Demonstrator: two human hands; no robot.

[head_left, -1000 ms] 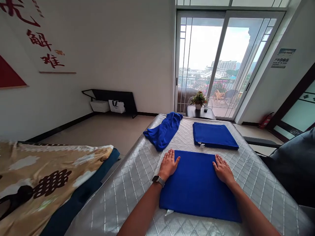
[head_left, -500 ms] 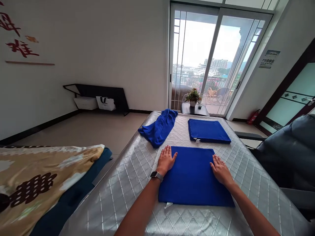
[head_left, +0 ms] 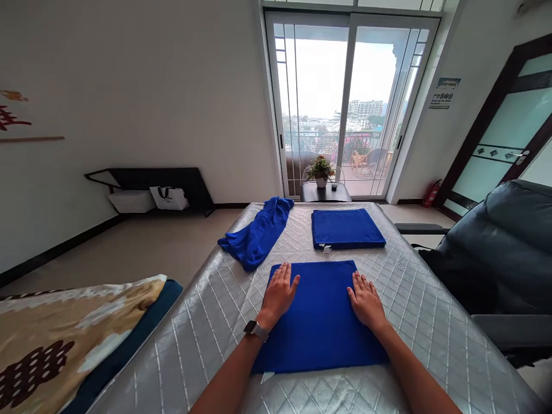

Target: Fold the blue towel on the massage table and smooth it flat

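Note:
A flat blue towel [head_left: 319,322] lies squared out in front of me, with a small white tag at its near left edge. My left hand [head_left: 279,292] rests palm down on its far left part, fingers stretched out. On the right edge, my right hand [head_left: 366,299] lies flat too, fingers extended. Beyond it sits a neat stack of folded blue towels [head_left: 348,227], a white tag showing at its near left corner. A crumpled blue towel [head_left: 260,233] is heaped to the left of the stack.
The towels lie on a bed with a silver quilted cover [head_left: 207,333]. At its far end stands a small table with a potted plant [head_left: 321,171], before a sliding glass door. A dark armchair [head_left: 509,247] is on the right. A patterned blanket [head_left: 86,328] lies at the left.
The view has turned slightly right, so everything appears further left. My left hand sits a little further in from the towel's left edge. My right hand stays along the right edge.

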